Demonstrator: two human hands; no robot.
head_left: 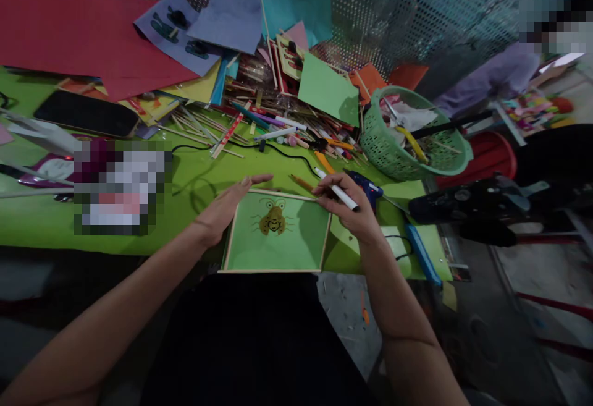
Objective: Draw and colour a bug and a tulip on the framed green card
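Note:
A green card [301, 245] edged with thin wooden sticks lies at the near edge of the green table, with a brown bug picture [273, 220] on it. Along the card's left edge rests my left hand [227, 208], its fingers stretched out and holding nothing. My right hand [349, 208] is at the card's upper right corner, its fingers closed round a white marker [340, 193] with a black end. Just beyond the card lies an orange-brown pencil [302, 183]. A blue glue gun [365, 190] is partly hidden behind my right hand.
A green basket [393, 156] of scraps stands at the back right, beside piled sticks and pens [282, 128]. Coloured paper sheets [115, 41] cover the back left, near a dark phone-like object [88, 112]. A black cable crosses the table; a blue bar [422, 254] lies right.

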